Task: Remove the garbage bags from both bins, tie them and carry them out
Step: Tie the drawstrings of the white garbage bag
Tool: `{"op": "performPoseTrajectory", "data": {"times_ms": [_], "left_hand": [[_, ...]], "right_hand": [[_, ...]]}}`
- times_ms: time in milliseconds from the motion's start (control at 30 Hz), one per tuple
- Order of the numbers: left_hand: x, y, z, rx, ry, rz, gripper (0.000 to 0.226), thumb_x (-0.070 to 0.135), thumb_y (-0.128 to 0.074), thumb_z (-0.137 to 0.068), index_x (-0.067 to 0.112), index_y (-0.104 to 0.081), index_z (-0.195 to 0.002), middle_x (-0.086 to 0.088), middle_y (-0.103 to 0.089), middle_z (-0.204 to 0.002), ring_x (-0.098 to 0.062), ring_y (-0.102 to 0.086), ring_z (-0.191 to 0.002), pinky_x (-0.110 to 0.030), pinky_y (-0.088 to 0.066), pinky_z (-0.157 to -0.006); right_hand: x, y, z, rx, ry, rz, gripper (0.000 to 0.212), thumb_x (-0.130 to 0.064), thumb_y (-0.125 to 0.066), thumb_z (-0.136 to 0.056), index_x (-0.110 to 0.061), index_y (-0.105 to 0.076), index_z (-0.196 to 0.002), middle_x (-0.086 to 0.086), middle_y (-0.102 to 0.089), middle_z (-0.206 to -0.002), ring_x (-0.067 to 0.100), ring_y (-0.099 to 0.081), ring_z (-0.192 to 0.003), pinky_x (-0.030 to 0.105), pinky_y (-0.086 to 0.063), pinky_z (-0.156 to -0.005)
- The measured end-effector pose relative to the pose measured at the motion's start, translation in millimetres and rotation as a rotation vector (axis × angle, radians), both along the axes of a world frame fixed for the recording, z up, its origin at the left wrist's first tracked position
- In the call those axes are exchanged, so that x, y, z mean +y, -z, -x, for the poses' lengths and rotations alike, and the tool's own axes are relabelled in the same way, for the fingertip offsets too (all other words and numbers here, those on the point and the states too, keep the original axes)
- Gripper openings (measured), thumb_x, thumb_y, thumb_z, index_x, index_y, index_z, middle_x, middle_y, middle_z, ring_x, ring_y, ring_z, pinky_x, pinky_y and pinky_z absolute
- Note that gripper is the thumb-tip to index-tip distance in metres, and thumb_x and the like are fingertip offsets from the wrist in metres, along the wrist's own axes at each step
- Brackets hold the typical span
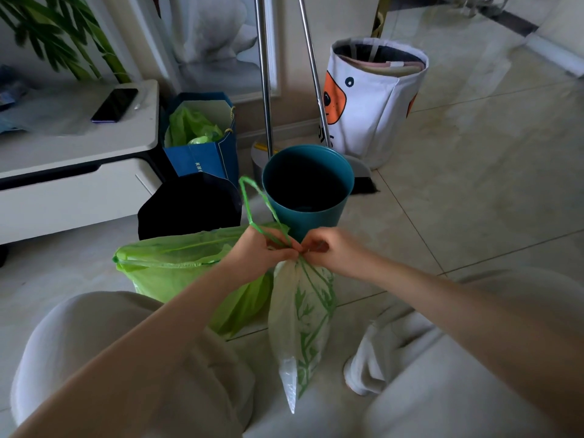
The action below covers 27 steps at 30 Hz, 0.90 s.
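**Tying off the small bag, with the green one waiting**

We are in the tying step. Our left hand (268,252) and right hand (319,248) meet just in front of the teal bin (308,188), both pinched closed on the gathered neck of the white leaf-print bag (301,314), fingers almost touching each other. The green drawstring (252,200) rises from between our hands in a long loop that arcs up and to the left, over the left hand; which hand actually has hold of the cord we cannot tell, since the fingers overlap at the knot.

The bag hangs straight down from our grip, between our knees, its narrow tip clear of the floor as far as we can judge. The teal bin stands empty behind it, so that one is already dealt with. The black bin (189,205) to its left also looks unlined from here, though its inside is too dark to be sure.

Just left of our left forearm the green garbage bag (164,267) sits on the tile floor (474,200), its mouth gathered on its drawstring but apparently not knotted.

The next move, as we see it, calls for pulling the loop through and cinching it tight without letting the neck slip open, then turning to the green bag.
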<state>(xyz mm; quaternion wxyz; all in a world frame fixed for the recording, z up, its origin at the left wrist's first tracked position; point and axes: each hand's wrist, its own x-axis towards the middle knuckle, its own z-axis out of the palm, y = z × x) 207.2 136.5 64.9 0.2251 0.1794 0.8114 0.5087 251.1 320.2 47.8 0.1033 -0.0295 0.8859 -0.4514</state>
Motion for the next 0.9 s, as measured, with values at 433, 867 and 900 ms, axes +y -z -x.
{"op": "performPoseTrajectory", "data": {"times_ms": [433,867,900], "left_hand": [[-3,19,0,0.72,0.17,0.258,0.015,0.025,-0.06,-0.076,0.014,-0.068,-0.083,0.001,-0.066,-0.082,-0.013,-0.056,-0.08,-0.022,-0.043,-0.071],[-7,23,1,0.731,0.241,0.188,0.022,0.032,-0.055,-0.086,0.01,-0.061,-0.084,-0.001,-0.061,-0.081,-0.016,-0.052,-0.078,-0.037,-0.046,-0.065],[-7,24,1,0.717,0.238,0.19,0.022,0.032,-0.055,-0.086,0.011,-0.061,-0.085,-0.001,-0.061,-0.082,-0.015,-0.052,-0.078,-0.037,-0.047,-0.065]], "right_hand": [[-5,4,-3,-0.04,0.025,0.016,0.015,-0.023,-0.069,-0.078,-0.034,-0.063,-0.071,-0.012,-0.064,-0.069,0.006,-0.06,-0.069,0.029,-0.05,-0.069],[-4,8,6,-0.095,0.058,0.111,0.016,-0.015,-0.071,-0.082,-0.02,-0.072,-0.097,-0.017,-0.066,-0.083,0.005,-0.064,-0.082,0.024,-0.052,-0.079],[-2,8,7,-0.092,0.069,0.102,0.013,-0.016,-0.073,-0.08,-0.021,-0.073,-0.092,-0.016,-0.067,-0.081,0.007,-0.065,-0.082,0.026,-0.052,-0.079]]}}
